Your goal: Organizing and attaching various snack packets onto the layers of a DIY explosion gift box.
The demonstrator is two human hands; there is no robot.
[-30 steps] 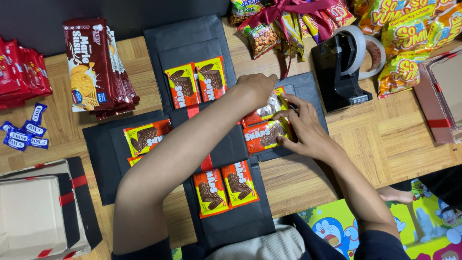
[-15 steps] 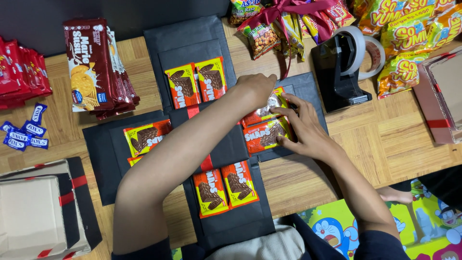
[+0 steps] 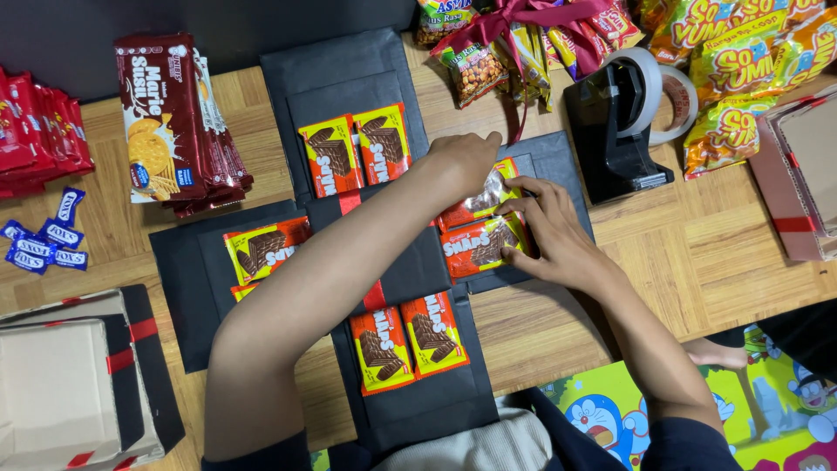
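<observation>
Nearest the person, two red-and-yellow wafer packets (image 3: 408, 338) lie side by side on the near flap of a black cross-shaped card (image 3: 397, 262) spread on the wooden bench (image 3: 715, 253). On the right flap, the right hand (image 3: 558, 235) lies with fingers spread, pressing on the lower wafer packet (image 3: 475, 247). The left hand (image 3: 466, 161), loosely curled, rests on the upper packet (image 3: 475, 202) just beyond. Farther off stand a black tape dispenser (image 3: 615, 122) and stacked biscuit packs (image 3: 174, 122).
</observation>
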